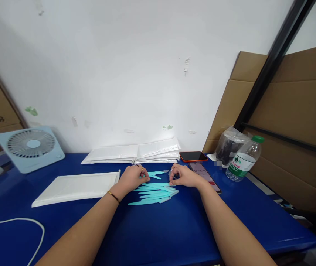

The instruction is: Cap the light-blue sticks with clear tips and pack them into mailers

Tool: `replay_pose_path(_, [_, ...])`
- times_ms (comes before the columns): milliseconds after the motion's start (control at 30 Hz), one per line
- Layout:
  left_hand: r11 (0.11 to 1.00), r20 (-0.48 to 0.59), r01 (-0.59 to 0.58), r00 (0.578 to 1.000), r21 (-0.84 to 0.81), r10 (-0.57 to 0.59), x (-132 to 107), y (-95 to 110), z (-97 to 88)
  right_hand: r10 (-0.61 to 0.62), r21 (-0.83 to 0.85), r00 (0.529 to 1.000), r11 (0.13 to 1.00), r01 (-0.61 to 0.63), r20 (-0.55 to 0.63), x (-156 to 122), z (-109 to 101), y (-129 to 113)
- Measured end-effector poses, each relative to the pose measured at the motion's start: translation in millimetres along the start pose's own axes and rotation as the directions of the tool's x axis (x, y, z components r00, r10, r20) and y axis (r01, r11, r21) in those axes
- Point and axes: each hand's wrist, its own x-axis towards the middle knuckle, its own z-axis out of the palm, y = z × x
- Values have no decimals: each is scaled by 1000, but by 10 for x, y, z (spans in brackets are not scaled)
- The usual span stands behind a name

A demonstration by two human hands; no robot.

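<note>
Several teal eyebrow razors with clear caps lie in a loose group on the blue table, their handles mostly pointing left. My left hand is closed, its fingertips pinched at the handle end of one razor at the top of the group. At that razor's capped end, the thumb and finger of my right hand are pinched together. Just beyond, between both hands, a few more teal razors lie crossed. My fingers partly hide the held razor's ends.
White padded envelopes are stacked against the wall, and another envelope lies left. Two phones, a water bottle and a bagged dark item stand right. A blue fan and white cable are left.
</note>
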Motion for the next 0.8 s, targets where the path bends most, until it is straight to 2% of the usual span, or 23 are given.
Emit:
replay_pose_path(100, [997,40,-70,997,-28,72,-22,83,29,-7,-51,999,999,9,38,13,40,-41])
replay_pose_path(300, [993,33,-118,992,-27,119,-11,85,45,-40,-48,996,998,36,-84,71,114,-25])
replay_pose_path(400, [995,-25,-76,997,57,78,18,18,19,-49,-59,986,997,40,-159,84,89,-1])
replay_pose_path(533, [991,-75,54,996,125,-45,35,-103,-2,27,-101,963,993,-56,-268,55,-15,59])
replay_pose_path(633, [995,-64,50,997,89,-44,25,-107,11,55,-108,980,991,-77,-192,-2,-82,109])
replay_pose_path(800, [995,1,-80,997,65,80,-1,43,50,81,-102,996,991,-84,-41,-46,-69,134])
